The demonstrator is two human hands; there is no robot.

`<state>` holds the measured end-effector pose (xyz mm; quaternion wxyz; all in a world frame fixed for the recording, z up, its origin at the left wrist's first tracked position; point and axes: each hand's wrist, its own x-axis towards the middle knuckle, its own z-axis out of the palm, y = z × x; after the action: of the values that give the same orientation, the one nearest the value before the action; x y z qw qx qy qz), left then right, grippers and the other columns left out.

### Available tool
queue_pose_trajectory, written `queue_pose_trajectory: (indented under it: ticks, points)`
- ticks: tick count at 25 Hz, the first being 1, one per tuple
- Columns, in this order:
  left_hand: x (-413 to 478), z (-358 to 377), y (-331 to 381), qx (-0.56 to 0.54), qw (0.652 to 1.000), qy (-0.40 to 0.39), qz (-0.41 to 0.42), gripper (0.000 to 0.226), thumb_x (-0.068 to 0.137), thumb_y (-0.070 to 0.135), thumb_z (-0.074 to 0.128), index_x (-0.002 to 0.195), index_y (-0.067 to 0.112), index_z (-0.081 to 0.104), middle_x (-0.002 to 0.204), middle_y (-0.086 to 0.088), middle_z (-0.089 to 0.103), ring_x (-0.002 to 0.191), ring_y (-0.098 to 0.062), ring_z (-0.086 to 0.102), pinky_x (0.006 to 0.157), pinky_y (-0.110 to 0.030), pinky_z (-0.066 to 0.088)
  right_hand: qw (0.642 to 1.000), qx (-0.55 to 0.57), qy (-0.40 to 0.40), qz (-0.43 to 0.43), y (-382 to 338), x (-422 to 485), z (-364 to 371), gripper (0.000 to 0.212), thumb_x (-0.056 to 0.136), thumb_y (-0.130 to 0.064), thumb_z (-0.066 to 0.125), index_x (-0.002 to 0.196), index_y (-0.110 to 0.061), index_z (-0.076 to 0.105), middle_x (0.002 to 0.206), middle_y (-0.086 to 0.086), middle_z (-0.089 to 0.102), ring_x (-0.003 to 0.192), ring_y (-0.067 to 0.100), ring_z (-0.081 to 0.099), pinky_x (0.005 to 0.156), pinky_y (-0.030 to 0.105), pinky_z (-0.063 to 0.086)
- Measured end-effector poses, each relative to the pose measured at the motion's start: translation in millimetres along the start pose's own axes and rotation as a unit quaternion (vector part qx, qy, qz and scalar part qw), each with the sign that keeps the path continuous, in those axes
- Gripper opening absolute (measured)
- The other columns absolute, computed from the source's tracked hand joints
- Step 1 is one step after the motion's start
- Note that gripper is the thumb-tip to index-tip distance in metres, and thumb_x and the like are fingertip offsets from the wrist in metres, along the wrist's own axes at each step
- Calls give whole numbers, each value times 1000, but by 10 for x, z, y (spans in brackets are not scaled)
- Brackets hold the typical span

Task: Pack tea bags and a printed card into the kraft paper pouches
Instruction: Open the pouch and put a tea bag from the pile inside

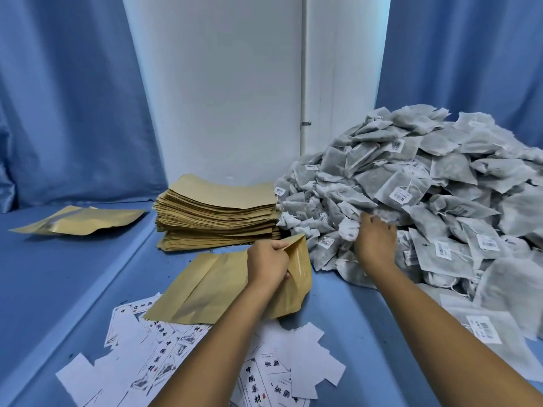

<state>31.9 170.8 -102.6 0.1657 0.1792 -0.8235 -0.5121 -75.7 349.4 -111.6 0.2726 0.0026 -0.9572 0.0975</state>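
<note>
Blue cloth covers the bench (73, 259) and hangs as curtains behind it. Your left hand (269, 264) grips the mouth of a kraft pouch (211, 289), which lies over the scattered printed cards (164, 348). Your right hand (374, 242) reaches into the big pile of tea bags (426, 186), fingers curled around a white one. A stack of pouches (217, 218) stands just beside the pile.

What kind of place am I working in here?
Probably a small hand-packing station: a heap of tea bags, a stack of kraft pouches and loose printed cards on a blue-covered table.
</note>
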Motion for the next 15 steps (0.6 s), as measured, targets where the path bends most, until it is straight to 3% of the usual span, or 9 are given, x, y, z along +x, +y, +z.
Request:
queue_pose_trajectory:
  ticks: [2, 3, 4, 7, 9, 10, 11, 13, 15]
  points:
    - [12, 37, 17, -14, 1000, -2, -14, 50, 81, -3, 38, 101, 23, 75, 95, 9, 70, 32, -7, 52, 40, -13, 39, 981, 171, 91, 29, 61, -41, -73, 33, 86, -5, 53, 119, -7, 55, 109, 11, 63, 103, 31, 57, 90, 31, 38]
    - [17, 54, 14, -20, 1000, -2, -18, 48, 81, -3, 38, 99, 23, 75, 93, 11, 69, 32, -7, 52, 40, -12, 39, 936, 319, 121, 85, 31, -114, -160, 27, 88, -7, 55, 114, -9, 59, 100, 6, 65, 96, 28, 60, 79, 22, 43]
    - [20, 67, 9, -26, 999, 2, -22, 47, 81, -2, 39, 98, 23, 75, 89, 11, 69, 32, -7, 52, 39, -12, 38, 854, 487, 131, 127, -27, -200, -235, 22, 90, -10, 57, 111, -13, 61, 93, -1, 65, 91, 22, 62, 70, 13, 44]
    - [1, 103, 18, -68, 997, 26, -18, 41, 84, -1, 42, 94, 22, 75, 87, 8, 71, 31, -6, 50, 39, -11, 37, 671, 725, 26, 154, -329, -628, -269, 15, 91, -11, 60, 101, -21, 64, 89, -8, 70, 85, 8, 65, 71, 15, 51]
    - [-6, 63, 46, -102, 993, 58, -12, 37, 91, 2, 43, 94, 22, 74, 82, 6, 70, 31, -4, 49, 39, -13, 39, 553, 795, -86, 232, -484, -866, -177, 18, 90, 0, 57, 97, -14, 64, 89, 1, 72, 84, 16, 66, 67, 24, 57]
    - [4, 12, 38, -110, 991, 75, -12, 36, 93, 4, 42, 89, 25, 71, 72, 6, 66, 30, -4, 49, 40, -16, 41, 522, 802, -117, 265, -531, -941, -145, 19, 89, 4, 56, 96, -12, 63, 90, 6, 71, 84, 19, 66, 65, 26, 58]
    - [14, -49, 17, -113, 990, 86, -14, 36, 95, 6, 41, 80, 25, 68, 60, 4, 61, 30, -4, 48, 41, -19, 42, 541, 786, -131, 268, -548, -981, -115, 20, 88, 6, 55, 96, -10, 63, 92, 9, 69, 85, 23, 65, 67, 29, 57]
    - [21, -176, -42, -74, 992, 102, -5, 39, 97, 10, 42, 65, 21, 60, 49, -1, 54, 32, -8, 49, 43, -24, 46, 641, 725, -130, 215, -558, -997, -105, 22, 87, 8, 55, 93, -11, 64, 93, 11, 68, 86, 25, 62, 75, 35, 52]
    - [17, -284, -80, 48, 990, 129, 26, 39, 98, 17, 46, 64, 13, 65, 55, -5, 59, 48, -16, 58, 52, -30, 47, 661, 723, -137, 146, -569, -1013, -154, 26, 85, 9, 55, 90, -14, 66, 88, 6, 70, 83, 20, 63, 75, 33, 52]
